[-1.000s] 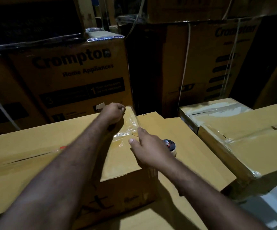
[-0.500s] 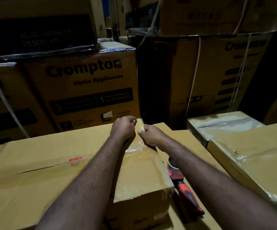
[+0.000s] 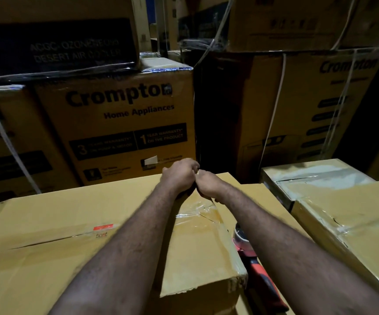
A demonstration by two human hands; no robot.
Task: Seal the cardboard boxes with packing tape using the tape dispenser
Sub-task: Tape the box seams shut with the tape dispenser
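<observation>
Meeting at the far edge of the box (image 3: 70, 223), the left hand (image 3: 179, 176) and right hand (image 3: 208, 184) touch side by side, fingers curled tight, pinching the end of the clear tape (image 3: 195, 214) that lies wrinkled across the box top. The dispenser (image 3: 255, 267) lies just right of the box on lower cardboard, red handle nearest, partly hidden by the right forearm. Taped boxes (image 3: 354, 223) sit further right.

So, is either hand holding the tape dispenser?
No: the tape dispenser lies beside the box, while left hand and right hand meet at its far edge.
</observation>
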